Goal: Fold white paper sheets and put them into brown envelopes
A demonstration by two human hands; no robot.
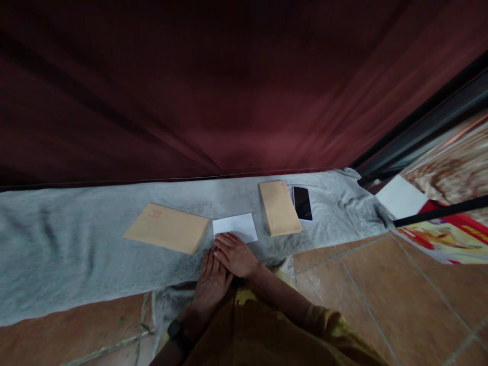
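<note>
My right hand (235,255) lies flat on top of my left hand (210,284), fingers stretched out, both resting on a grey cloth (76,244) spread on the floor. The fingertips of the right hand touch the near edge of a white sheet of paper (235,225). A brown envelope (168,227) lies to the left of the sheet. A stack of brown envelopes (279,207) lies to its right. Neither hand holds anything.
A black phone (302,203) lies on the cloth beside the right stack. A dark red curtain (229,91) hangs behind. Terracotta floor tiles (381,295) extend to the right, with white paper (400,197) and a colourful printed sheet (446,236) at the far right.
</note>
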